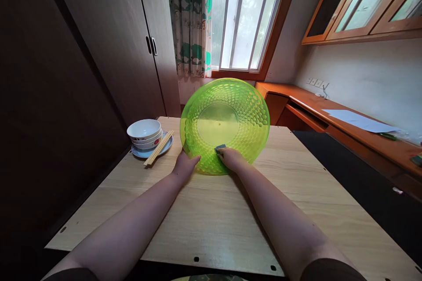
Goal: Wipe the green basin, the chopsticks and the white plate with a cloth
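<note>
A translucent green plastic basin [218,124] with a dimpled wall is tilted up, its inside facing me. My left hand [186,164] grips its lower left rim, thumb on the inner side and the fingers behind the wall. Against the lower inside of the basin, my right hand [230,158] is closed on a small grey-blue scrubbing sponge [220,147]. The fingers partly cover the sponge.
On the table [211,219], at the left, stacked white bowls [144,130] stand on a blue-rimmed plate [140,153]. Wooden chopsticks [158,148] lean across the plate's edge. At right is an orange-brown desk [310,101] with white papers [359,120]. A dark wardrobe [108,30] borders the left.
</note>
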{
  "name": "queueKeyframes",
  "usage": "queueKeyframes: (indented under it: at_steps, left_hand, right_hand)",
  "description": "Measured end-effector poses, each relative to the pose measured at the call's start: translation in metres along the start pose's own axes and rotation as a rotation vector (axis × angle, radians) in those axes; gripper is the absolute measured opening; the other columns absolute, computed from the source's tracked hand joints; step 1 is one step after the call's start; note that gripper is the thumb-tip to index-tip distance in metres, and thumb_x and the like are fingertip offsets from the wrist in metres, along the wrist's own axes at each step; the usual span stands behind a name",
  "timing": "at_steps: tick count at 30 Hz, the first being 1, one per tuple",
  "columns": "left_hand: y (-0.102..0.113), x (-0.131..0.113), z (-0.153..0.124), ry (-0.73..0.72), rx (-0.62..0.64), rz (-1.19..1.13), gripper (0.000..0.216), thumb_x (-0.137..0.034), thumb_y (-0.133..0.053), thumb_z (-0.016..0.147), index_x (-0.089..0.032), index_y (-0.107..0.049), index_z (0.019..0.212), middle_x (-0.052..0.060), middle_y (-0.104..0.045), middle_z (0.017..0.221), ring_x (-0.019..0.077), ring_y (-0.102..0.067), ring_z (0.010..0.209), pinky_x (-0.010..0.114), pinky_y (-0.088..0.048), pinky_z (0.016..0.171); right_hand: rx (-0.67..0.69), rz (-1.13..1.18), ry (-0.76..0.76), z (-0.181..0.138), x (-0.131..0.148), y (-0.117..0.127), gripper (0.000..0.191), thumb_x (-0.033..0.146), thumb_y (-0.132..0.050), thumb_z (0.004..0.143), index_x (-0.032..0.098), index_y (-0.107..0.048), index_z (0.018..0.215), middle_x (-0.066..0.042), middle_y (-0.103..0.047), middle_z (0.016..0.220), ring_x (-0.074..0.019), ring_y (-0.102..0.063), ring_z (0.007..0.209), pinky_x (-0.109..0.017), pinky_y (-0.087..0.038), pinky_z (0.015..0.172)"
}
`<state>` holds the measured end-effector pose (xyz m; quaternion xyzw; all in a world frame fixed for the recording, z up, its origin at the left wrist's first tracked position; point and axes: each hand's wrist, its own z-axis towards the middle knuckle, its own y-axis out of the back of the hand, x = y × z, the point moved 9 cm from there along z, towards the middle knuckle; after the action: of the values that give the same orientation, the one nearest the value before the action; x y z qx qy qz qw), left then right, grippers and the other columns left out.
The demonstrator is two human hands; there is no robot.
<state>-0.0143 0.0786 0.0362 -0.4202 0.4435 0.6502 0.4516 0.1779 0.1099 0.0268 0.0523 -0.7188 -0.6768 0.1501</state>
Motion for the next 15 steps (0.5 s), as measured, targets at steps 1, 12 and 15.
queueKeyframes:
  at_steps: [1,12,15]
  left_hand:
    - [0.001,0.000,0.000,0.000,-0.007,0.003,0.055,-0.017,-0.067,0.068,-0.015,-0.059,0.123,0.012,-0.067,0.120,0.0288,-0.058,0.119,0.042,-0.043,0.105]
    - [0.004,-0.008,-0.001,-0.008,-0.028,-0.002,0.054,-0.015,-0.066,0.066,-0.016,-0.058,0.120,0.011,-0.067,0.117,0.0289,-0.059,0.117,0.042,-0.046,0.103]
    - [0.004,-0.009,-0.002,0.005,-0.034,-0.002,0.053,-0.015,-0.066,0.066,-0.016,-0.059,0.118,0.010,-0.068,0.114,0.0292,-0.060,0.115,0.042,-0.046,0.102]
  right_hand:
    - [0.000,-0.002,-0.002,0.000,0.000,0.000,0.034,0.033,-0.039,0.098,0.026,-0.063,0.122,-0.006,-0.067,0.120,-0.0203,-0.061,0.109,-0.027,-0.042,0.087]
    - [-0.149,0.036,-0.189,-0.006,-0.020,0.029,0.041,0.047,-0.038,0.096,0.020,-0.067,0.109,-0.011,-0.069,0.109,-0.0232,-0.063,0.101,-0.029,-0.044,0.077]
    - [-0.080,-0.009,-0.185,-0.006,-0.015,0.020,0.047,0.056,-0.052,0.087,0.018,-0.065,0.111,-0.014,-0.066,0.114,-0.0267,-0.062,0.102,-0.032,-0.045,0.078]
